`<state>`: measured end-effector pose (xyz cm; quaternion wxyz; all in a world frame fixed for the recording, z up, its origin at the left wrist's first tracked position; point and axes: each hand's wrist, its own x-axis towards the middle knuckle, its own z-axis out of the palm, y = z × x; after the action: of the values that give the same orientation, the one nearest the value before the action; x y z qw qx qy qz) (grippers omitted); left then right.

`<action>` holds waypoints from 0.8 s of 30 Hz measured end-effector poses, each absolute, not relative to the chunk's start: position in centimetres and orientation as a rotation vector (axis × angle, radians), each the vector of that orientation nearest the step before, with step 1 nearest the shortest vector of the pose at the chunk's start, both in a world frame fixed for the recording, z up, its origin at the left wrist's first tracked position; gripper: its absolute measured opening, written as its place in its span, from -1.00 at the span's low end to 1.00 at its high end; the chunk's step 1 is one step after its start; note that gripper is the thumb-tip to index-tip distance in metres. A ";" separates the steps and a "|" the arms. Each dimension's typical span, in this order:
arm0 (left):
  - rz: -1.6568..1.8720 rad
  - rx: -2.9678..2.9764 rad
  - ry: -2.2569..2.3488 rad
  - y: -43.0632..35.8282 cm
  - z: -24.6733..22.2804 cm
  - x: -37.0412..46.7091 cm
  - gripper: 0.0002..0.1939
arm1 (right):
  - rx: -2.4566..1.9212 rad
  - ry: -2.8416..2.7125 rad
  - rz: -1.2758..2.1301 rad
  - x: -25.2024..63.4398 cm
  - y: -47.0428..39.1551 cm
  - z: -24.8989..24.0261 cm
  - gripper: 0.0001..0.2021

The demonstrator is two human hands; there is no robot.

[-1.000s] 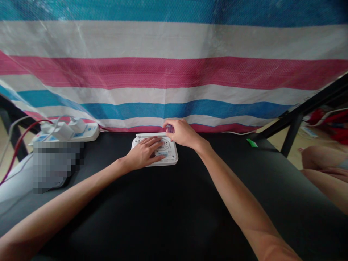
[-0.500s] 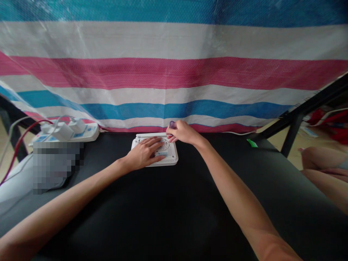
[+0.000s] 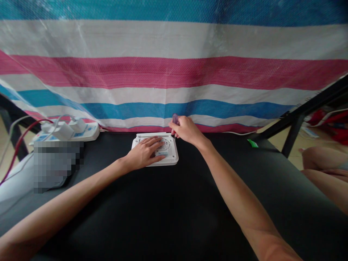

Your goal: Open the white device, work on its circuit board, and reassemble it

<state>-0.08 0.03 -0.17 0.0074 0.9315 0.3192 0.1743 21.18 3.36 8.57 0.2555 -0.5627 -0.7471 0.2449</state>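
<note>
A white router-like device (image 3: 171, 156) with a perforated face lies on the black table (image 3: 163, 210), near its far edge. My left hand (image 3: 144, 153) rests flat on the left part of the device, fingers spread. At the device's far right corner, my right hand (image 3: 186, 129) is closed around the purple translucent handle of a screwdriver (image 3: 175, 118). The tool stands roughly upright, and a short piece of its thin shaft shows below the fingers. Exactly where its tip rests cannot be made out.
A white power strip (image 3: 91, 131) with plugs and cables is at the back left, above a pixelated patch. A green wrapper (image 3: 252, 143) lies at the right. Behind hangs a striped sheet (image 3: 163, 72); a person's legs (image 3: 320, 163) show at the right.
My right hand and the screwdriver have risen slightly and shifted right, from over the device to its far right corner. My left hand and the device have stayed in place.
</note>
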 end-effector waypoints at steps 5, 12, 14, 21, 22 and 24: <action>0.566 2.896 1.000 0.0 -0.1 0.0 -0.40 | -1.489 -2.064 0.671 20.9 2.3 9.8 -0.78; 0.589 2.894 0.999 0.0 -0.3 0.0 -0.41 | -1.456 -2.286 0.636 20.6 0.7 10.7 -0.81; 0.583 2.898 0.983 0.0 -0.2 0.1 -0.42 | -1.435 -2.432 0.663 20.5 0.3 10.8 -0.84; 0.601 2.903 0.931 -0.1 0.2 0.1 -0.51 | -1.305 -2.673 0.912 20.2 -1.3 11.6 -0.87; 0.606 2.902 0.931 0.0 0.1 0.1 -0.53 | -1.279 -2.675 0.989 20.2 -1.5 11.9 -0.88; 0.607 2.903 0.942 0.0 -0.2 -0.1 -0.54 | -1.212 -2.678 1.136 20.2 -2.1 12.4 -0.88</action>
<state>-0.07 0.04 -0.21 0.0151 0.9328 0.3028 0.1949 20.24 -2.07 12.42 -0.0048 -0.3847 -0.8498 0.3604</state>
